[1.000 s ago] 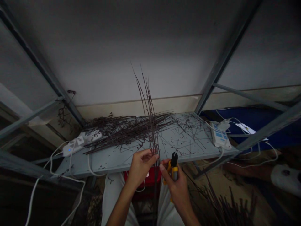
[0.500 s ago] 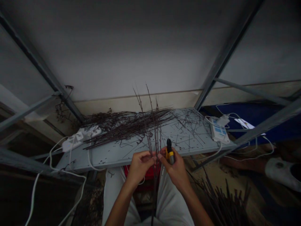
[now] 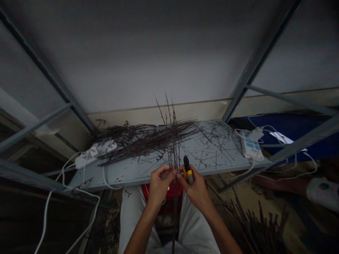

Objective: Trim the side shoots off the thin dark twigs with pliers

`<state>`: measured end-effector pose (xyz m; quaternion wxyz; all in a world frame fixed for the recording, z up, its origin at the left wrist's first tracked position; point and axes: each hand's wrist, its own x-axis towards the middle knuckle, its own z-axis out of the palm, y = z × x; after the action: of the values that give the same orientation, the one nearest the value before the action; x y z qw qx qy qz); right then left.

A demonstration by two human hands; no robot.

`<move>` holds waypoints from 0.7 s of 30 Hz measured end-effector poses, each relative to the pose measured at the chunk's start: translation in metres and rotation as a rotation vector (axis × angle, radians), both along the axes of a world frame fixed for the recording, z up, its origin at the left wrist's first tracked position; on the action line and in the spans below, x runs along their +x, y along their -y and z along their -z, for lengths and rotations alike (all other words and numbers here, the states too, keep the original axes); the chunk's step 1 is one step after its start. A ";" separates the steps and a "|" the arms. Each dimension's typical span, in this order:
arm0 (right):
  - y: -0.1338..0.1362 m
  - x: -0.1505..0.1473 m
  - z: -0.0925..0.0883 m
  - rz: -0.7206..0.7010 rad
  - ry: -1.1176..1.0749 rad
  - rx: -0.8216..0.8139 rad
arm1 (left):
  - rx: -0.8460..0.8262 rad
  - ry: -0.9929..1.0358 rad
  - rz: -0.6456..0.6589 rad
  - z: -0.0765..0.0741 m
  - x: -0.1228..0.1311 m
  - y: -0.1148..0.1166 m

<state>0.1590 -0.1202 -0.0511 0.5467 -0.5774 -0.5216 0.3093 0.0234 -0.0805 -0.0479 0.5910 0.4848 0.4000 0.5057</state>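
A long, thin, dark branch point(image 3: 174, 211) with several upright twigs stands between my knees, its tips reaching above the shelf. My left hand point(image 3: 160, 184) pinches it with thumb and fingertips just past the shelf's front edge. From the other side, the thumb and fingertips of my right hand point(image 3: 195, 187) meet the same stem, close to the left fingertips. Tucked in the right palm are cutting pliers point(image 3: 187, 171) with yellow-and-black handles, their dark jaws pointing up and away from the branch. Where exactly the fingertips press is too dark to make out.
A grey shelf point(image 3: 127, 174) carries a heap of dark twigs point(image 3: 148, 141) and scattered clippings. White power strips point(image 3: 92, 154) with cables lie at the left, another point(image 3: 251, 146) at the right. Metal posts flank it. Cut stems point(image 3: 262, 225) stand lower right, near another person's leg point(image 3: 280, 185).
The twigs of the branch have drawn closer together between my hands. The pliers have tipped slightly left with my right hand. The whole view has shifted a little.
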 end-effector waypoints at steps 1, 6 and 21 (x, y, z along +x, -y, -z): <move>0.000 -0.001 0.000 0.006 0.003 0.002 | -0.003 0.000 -0.007 0.000 0.000 -0.001; 0.000 -0.004 0.000 0.008 0.016 -0.006 | -0.014 0.012 0.010 0.001 -0.004 -0.005; 0.004 -0.007 0.014 0.082 -0.109 0.016 | -0.163 0.212 0.082 0.012 -0.010 -0.005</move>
<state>0.1522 -0.1239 -0.0655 0.5912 -0.5760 -0.4695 0.3135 0.0133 -0.0752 -0.0600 0.6876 0.3950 0.3549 0.4953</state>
